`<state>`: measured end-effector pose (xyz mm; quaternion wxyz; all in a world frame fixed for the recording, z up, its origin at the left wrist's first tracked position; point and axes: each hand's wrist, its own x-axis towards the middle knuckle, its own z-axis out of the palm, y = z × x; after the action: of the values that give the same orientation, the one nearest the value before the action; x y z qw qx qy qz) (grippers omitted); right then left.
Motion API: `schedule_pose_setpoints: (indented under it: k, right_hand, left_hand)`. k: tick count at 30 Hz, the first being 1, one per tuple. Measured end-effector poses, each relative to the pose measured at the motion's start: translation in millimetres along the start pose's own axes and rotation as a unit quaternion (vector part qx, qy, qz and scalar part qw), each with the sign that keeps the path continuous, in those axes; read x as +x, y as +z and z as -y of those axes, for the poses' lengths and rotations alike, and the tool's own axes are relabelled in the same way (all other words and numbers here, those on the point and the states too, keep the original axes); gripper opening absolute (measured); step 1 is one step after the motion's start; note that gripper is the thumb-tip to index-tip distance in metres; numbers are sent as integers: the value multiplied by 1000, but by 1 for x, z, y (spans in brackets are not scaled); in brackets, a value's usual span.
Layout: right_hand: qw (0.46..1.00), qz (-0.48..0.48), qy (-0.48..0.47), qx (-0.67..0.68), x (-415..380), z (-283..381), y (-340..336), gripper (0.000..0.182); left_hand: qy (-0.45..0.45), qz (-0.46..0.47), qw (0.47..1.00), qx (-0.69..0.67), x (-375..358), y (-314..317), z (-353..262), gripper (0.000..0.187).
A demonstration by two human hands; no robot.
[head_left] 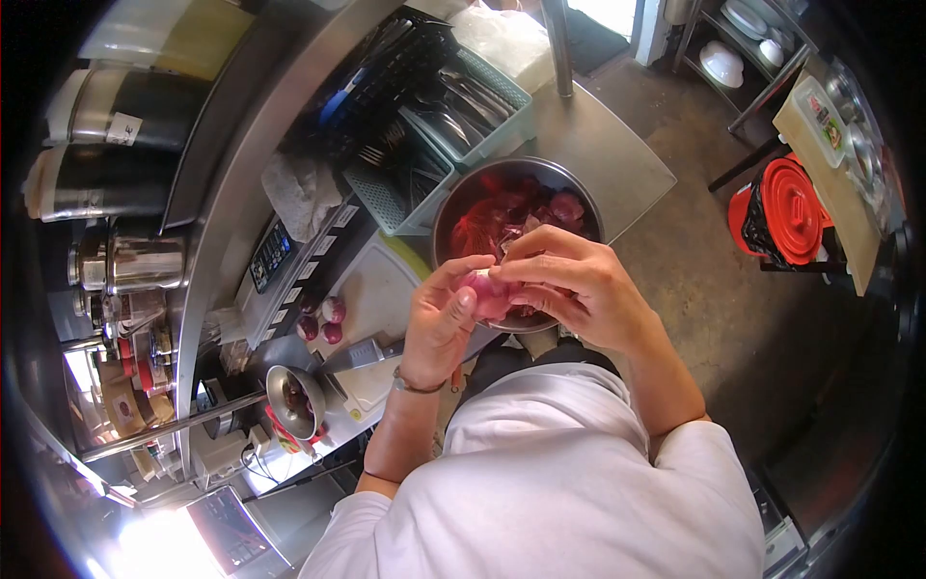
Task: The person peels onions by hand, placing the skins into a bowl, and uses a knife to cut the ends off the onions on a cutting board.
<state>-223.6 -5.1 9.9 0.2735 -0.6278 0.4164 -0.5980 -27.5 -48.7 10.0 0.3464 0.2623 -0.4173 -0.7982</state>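
A red onion is held between both hands above a large metal bowl. My left hand is closed around the onion's left side, its thumb lying along the front. From the right, the fingers of my right hand pinch at the onion's top and side; whether they have a strip of skin is too small to make out. Inside the bowl lie red onion skins and at least one more red onion. My hands hide the near part of the bowl.
Left of the bowl, a cutting board bears several red onions and a cleaver. A smaller metal bowl stands nearer. Behind are cutlery baskets and a metal post. A red lidded bin stands at right.
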Motion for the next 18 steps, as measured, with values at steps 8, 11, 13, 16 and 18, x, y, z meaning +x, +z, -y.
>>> schedule_pose_setpoints:
  k: [8,11,13,16,18]
  right_hand:
    - [997,-58,-47,-36,-4,-6,7,18]
    - [994,-53,-67,-70,-6,-5,7,19]
    - [995,-31,-58,-74,-10,-5,10,20]
    - [998,-16,-32,-57,-14,-6,9,20]
    - [999,-13,-8,-46,-15,-7,8,20]
  left_hand:
    - [-46,-25,998,-39,3,2,-1,43]
    - [-18,-61,996,-59,5,5,-1,44]
    - [-20,-55,997,-50,6,8,-5,46]
    - [-23,-62,996,-53,5,9,-1,48]
    - [-23,-75,995,-65,5,4,3,50]
